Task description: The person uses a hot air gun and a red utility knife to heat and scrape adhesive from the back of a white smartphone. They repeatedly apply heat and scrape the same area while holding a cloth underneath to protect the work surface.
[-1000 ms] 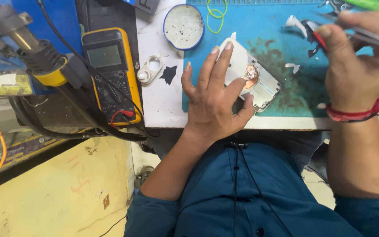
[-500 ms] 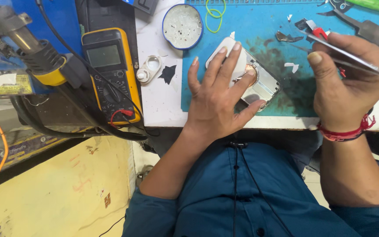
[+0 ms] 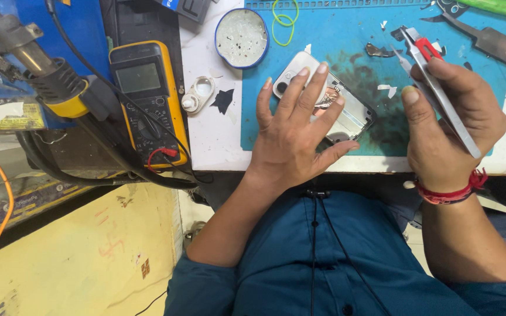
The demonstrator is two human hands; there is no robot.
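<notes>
An opened white phone back housing with exposed metal parts lies on the blue work mat. My left hand rests flat on the housing, fingers spread, pressing it down. My right hand is closed around long metal tweezers, whose tips point up and left over the mat, to the right of the housing. A red thread bracelet is on that wrist.
A yellow multimeter with leads lies left of the mat, beside a hot-air gun handle. A round blue tin, a small white camera-ring part, a green rubber band and a red-handled tool lie on the bench.
My right hand with the tweezers has shifted slightly left and down toward the housing. My left hand stays pressed on the housing.
</notes>
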